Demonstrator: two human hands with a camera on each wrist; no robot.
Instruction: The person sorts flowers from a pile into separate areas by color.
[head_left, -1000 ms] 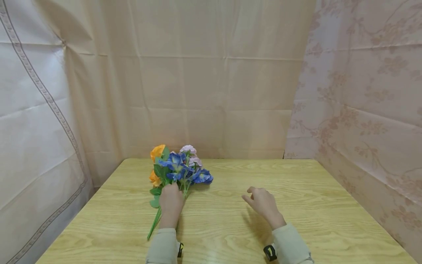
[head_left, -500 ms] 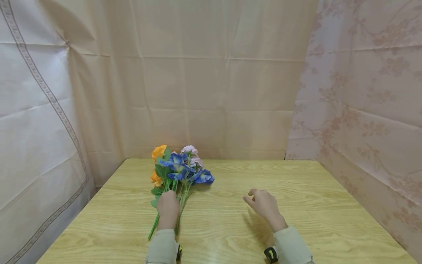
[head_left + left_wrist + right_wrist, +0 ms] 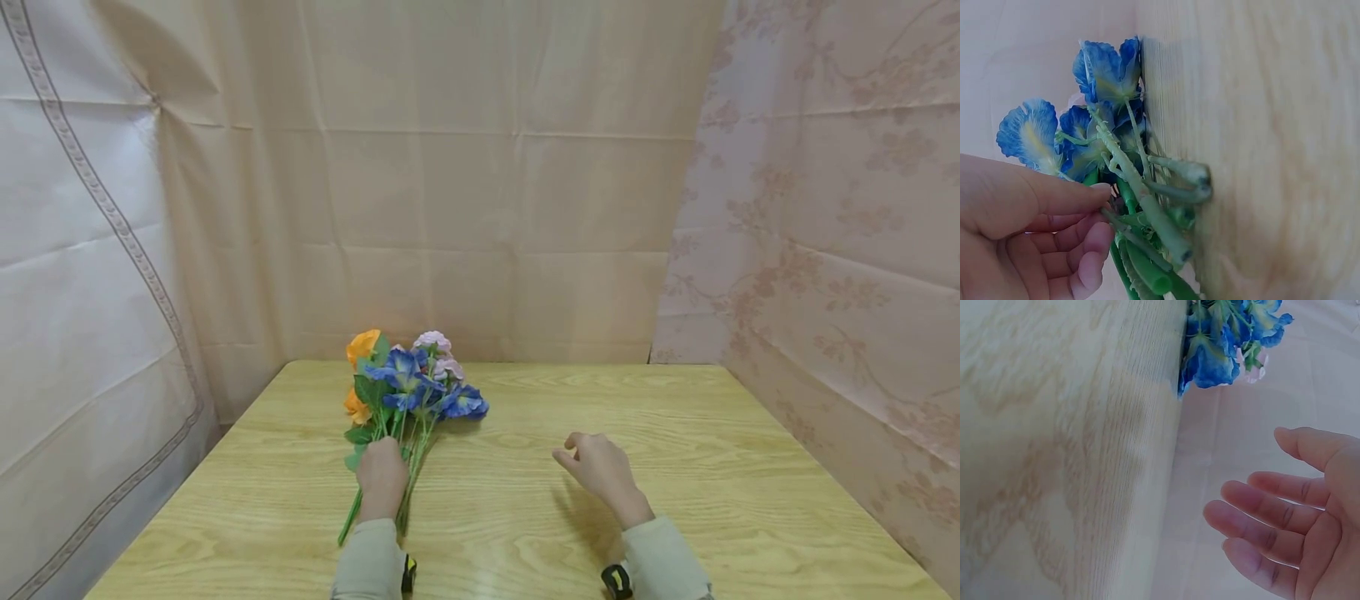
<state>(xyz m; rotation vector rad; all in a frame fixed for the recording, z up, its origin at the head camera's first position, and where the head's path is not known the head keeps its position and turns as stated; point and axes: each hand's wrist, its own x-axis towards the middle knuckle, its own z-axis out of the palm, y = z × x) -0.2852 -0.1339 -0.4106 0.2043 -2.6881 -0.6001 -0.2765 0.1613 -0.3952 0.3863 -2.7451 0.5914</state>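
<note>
Artificial flowers lie bunched left of centre on the wooden table: blue irises, orange flowers and pale pink flowers, with green leaves. My left hand is over their stems. In the left wrist view the thumb and curled fingers pinch at a thin green stem; thicker cut stem ends point past the fingertips. Part of the bunch is hidden behind this hand. Off to the right, my right hand hovers above the wood, its fingers loosely bent and holding nothing.
The pale wood-grain table reaches back to a beige curtain. A white cloth hangs at the left, a floral-patterned cloth at the right. Black straps show at both wrists.
My left hand has drawn slightly back along the stems, towards me and a little left, uncovering more stems at its right. The flower heads and my right hand stay nearly still.
</note>
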